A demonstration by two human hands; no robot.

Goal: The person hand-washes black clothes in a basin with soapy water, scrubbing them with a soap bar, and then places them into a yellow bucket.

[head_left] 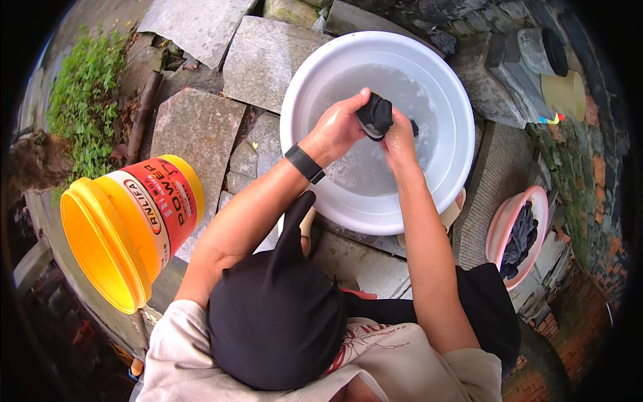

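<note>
A wet black cloth item (375, 115), with a paler grey edge, is held up between my two hands over a large white plastic basin (301, 75). My left hand (339, 125) grips its left side, thumb raised at the top; a black band is on that wrist. My right hand (400, 133) closes on its right side, the fingertips partly hidden behind the cloth. Cloudy grey water (371, 173) with some suds fills the basin's bottom. Another small dark piece (414, 127) shows just right of my right hand, mostly hidden by it.
A yellow and red plastic bucket (135, 226) stands at the left on stone slabs (196, 135). At the right is a pink basin (495, 226) holding dark clothes (520, 241). Grey containers (542, 50) stand on blocks at the upper right, near a brick wall.
</note>
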